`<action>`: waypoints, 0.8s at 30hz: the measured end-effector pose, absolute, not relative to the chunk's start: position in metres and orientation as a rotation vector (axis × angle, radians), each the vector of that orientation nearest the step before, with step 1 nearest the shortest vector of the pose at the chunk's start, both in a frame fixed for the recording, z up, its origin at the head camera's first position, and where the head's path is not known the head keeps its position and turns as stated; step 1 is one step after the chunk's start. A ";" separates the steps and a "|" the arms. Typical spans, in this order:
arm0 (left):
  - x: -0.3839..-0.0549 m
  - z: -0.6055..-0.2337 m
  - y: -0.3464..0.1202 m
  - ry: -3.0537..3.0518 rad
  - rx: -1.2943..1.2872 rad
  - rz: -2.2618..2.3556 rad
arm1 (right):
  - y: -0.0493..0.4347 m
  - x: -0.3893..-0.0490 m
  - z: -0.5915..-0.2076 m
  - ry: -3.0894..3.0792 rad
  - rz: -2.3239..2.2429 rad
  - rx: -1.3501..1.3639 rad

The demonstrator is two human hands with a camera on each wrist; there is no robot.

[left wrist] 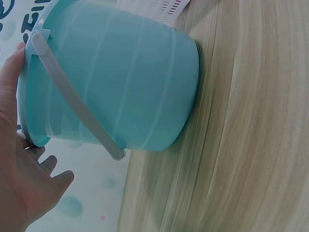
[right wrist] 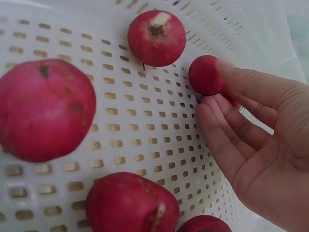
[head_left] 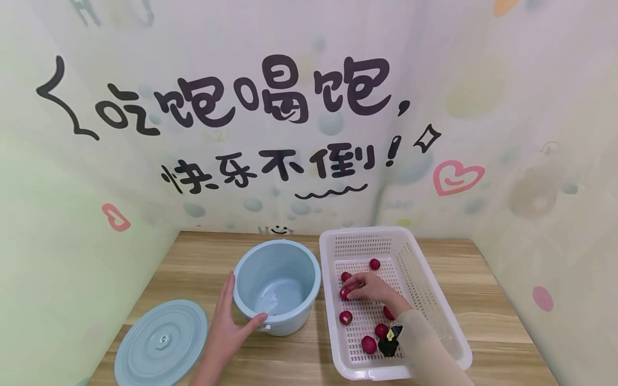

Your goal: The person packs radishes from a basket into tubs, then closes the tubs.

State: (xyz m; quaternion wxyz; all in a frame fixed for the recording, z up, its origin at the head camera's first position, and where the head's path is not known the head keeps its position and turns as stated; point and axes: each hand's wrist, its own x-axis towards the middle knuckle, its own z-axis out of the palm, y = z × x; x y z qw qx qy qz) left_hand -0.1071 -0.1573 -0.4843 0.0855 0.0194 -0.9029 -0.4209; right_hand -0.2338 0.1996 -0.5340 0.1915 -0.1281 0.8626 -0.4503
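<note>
A light-blue bucket (head_left: 289,321) stands upright on the table, its inside showing no contents. At its left and front rim my left hand (head_left: 227,335) holds on, thumb and fingers spread apart along the edge. The bucket's pale handle (left wrist: 77,101) hangs down against its side in the left wrist view. Inside the white perforated basket (head_left: 401,370), my right hand (head_left: 372,287) pinches a small red radish (right wrist: 205,75), thumb on top and fingers underneath. Several other radishes lie about the basket floor, among them a large one (right wrist: 46,111) and a scarred one (right wrist: 157,38).
A round light-blue lid (head_left: 161,343) with a small knob lies on the table (head_left: 294,359) left of the bucket. The basket stands close at the bucket's right. Behind the table rises a printed wall (head_left: 275,134). A black device (head_left: 389,343) sits by my right wrist.
</note>
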 end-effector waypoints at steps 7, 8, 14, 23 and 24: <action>-0.107 -0.484 -0.157 -2.690 0.063 -1.258 | 0.199 -0.234 -0.538 2.436 -1.237 -0.291; -0.107 -0.484 -0.157 -2.688 0.063 -1.257 | 0.199 -0.234 -0.538 2.437 -1.236 -0.283; -0.107 -0.484 -0.157 -2.674 0.049 -1.262 | 0.197 -0.232 -0.539 2.449 -1.238 -0.261; -0.107 -0.485 -0.157 -2.682 0.056 -1.266 | 0.196 -0.232 -0.541 2.469 -1.235 -0.254; -0.107 -0.485 -0.157 -2.684 0.057 -1.268 | 0.196 -0.232 -0.541 2.468 -1.235 -0.260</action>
